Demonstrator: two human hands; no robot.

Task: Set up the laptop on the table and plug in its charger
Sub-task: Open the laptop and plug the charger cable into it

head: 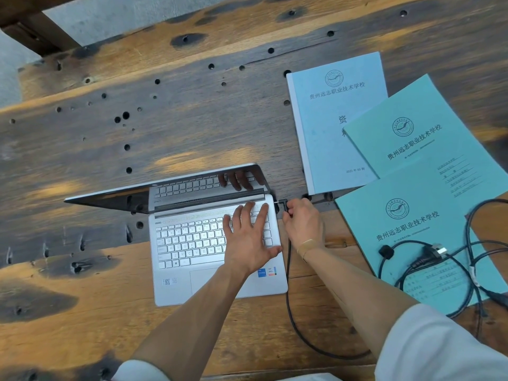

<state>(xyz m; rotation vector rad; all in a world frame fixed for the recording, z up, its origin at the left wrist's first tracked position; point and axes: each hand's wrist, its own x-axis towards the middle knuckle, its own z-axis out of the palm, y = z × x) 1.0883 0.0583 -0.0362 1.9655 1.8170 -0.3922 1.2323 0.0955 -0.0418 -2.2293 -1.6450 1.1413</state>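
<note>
Laptop [209,243] sits open on the wooden bench [137,127], left hand [248,237] pressing flat with straight fingers on its keyboard while right hand [302,224] pinches the charger plug [283,204] at its right edge.

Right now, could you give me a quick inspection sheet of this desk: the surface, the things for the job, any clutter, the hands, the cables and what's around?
Surface: dark weathered wooden table with many knots and small holes.
Job's things: open silver laptop, lid up; black angled charger plug at its right edge near the hinge, whether fully seated cannot be told.
Clutter: pale blue bound booklet; two teal booklets overlapping it at the right.
Hands: left hand flat on the keyboard's right side; right hand pinches the charger plug.
Cables: black charger cable runs down beside the laptop; wall plug and loose loops lie on the nearest teal booklet, not connected.
Surroundings: grey floor past the far edge.
</note>
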